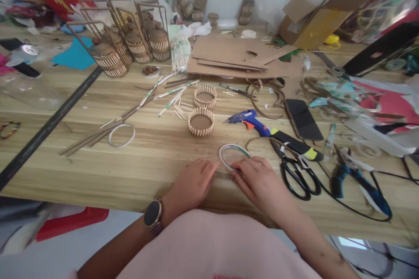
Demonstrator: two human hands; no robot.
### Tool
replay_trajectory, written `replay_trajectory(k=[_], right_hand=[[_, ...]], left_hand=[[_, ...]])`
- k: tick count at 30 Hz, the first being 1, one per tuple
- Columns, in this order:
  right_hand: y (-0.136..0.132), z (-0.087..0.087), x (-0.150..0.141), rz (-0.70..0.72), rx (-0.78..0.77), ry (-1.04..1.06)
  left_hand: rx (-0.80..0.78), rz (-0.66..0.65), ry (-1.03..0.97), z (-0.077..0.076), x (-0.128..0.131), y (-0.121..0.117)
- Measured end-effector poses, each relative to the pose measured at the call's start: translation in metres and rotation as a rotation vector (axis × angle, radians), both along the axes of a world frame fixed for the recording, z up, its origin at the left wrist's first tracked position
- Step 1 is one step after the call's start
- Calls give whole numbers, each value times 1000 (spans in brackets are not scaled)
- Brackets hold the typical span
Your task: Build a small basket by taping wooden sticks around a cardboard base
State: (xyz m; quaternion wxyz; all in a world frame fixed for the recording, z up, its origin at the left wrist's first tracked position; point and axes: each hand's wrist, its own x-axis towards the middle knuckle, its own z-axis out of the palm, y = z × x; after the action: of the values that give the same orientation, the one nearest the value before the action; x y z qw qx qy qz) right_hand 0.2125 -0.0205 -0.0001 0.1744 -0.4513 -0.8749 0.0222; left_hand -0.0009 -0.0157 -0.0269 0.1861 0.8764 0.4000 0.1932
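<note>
Near the front edge of the table, my left hand is closed, its fingertips at one end of a short brown strip. My right hand is closed at the strip's other end, thumb and fingers pinched together. A white ring with a green inner side touches the fingers of my right hand, which hide its lower part. Beyond my hands stand two small round brown trays fenced with short wooden sticks, the nearer tray and the farther tray.
To the right lie a blue glue gun, a box cutter, black scissors, blue-handled pliers and a phone. Brown strips and a white ring lie left. Cardboard sheets and several stick lanterns stand behind.
</note>
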Motion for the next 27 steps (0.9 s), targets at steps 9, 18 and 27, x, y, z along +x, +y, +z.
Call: replay_trajectory(k=[9, 18, 27], right_hand=[[2, -5, -12, 7, 29, 45], [-1, -4, -19, 59, 112, -1], [4, 24, 0, 35, 206, -150]], left_hand=[[45, 2, 44, -4, -2, -2], [13, 72, 44, 0, 1, -2], [-22, 88, -6, 3, -2, -5]])
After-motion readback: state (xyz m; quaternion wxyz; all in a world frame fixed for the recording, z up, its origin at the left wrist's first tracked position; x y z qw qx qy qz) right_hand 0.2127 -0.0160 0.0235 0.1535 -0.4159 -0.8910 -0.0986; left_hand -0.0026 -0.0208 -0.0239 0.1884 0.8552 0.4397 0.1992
